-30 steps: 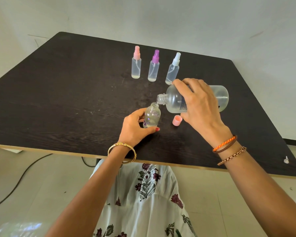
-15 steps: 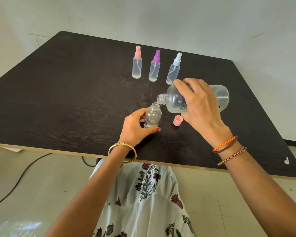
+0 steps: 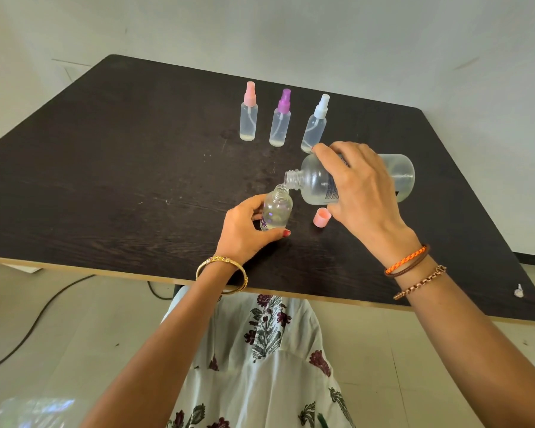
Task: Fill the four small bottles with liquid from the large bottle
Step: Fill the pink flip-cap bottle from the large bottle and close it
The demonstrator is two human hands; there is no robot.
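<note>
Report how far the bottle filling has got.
Done: nothing looks finished; the three spray bottles at the back stand capped with only a little liquid at the bottom. In hand: the right hand tips the large bottle into the open small bottle, steadied by the left hand; its pink cap lies beside it. Left: topping this one, then the other three.

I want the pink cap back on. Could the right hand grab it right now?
Probably not yet. The right hand is full, tipping the large bottle into the small bottle. The pink cap lies bare on the table just below that hand, nothing covering it.
</note>
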